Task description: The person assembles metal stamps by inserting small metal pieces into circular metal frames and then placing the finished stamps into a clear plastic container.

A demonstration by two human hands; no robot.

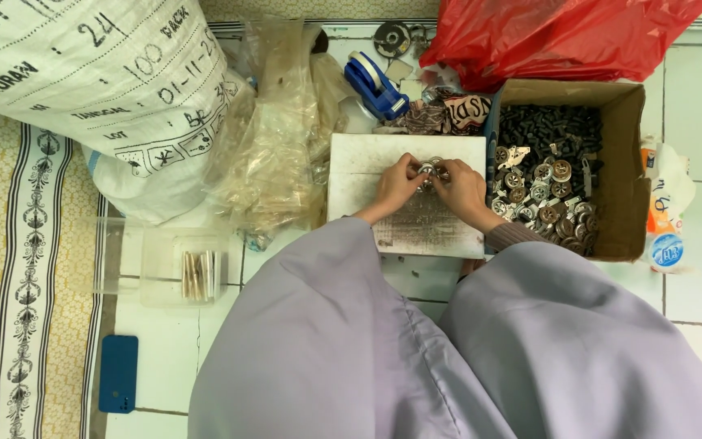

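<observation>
Metal part (430,169) pinched between both hands' fingertips over white board (367,162).

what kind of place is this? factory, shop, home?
Probably a home or small piecework spot, worked on a tiled floor rather than a bench. Signs: a cardboard box of small metal and black parts, a big printed sack, and both hands assembling a small metal part on a white board.

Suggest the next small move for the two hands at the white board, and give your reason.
Probably press the small round metal part together and finish seating it: the left hand and right hand both pinch it over the white board, with more like parts waiting in the cardboard box beside them.
</observation>
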